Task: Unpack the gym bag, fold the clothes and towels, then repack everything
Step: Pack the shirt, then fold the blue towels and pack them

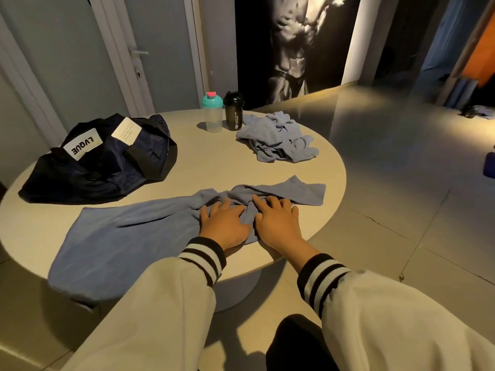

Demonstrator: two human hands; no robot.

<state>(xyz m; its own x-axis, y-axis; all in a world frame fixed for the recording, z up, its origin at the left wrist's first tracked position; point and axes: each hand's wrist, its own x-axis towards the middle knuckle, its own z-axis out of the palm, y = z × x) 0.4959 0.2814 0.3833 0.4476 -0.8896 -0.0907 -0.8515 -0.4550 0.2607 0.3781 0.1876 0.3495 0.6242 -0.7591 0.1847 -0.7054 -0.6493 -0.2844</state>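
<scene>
Towel (120, 236) overhangs table (214, 162) near edge; left hand (223, 226), right hand (277, 223) fingers spread, pressing bunched middle.

Bare table (209, 159) lies between gym bag (99, 159), crumpled towel (278, 137) and two shaker bottles (223, 111).

A round beige table (187, 167) holds a dark gym bag (101, 159) at left, two shaker bottles — clear (213, 113), black (233, 111) — a crumpled blue towel (278, 137), and a spread blue towel (120, 236) overhanging the near edge.
</scene>
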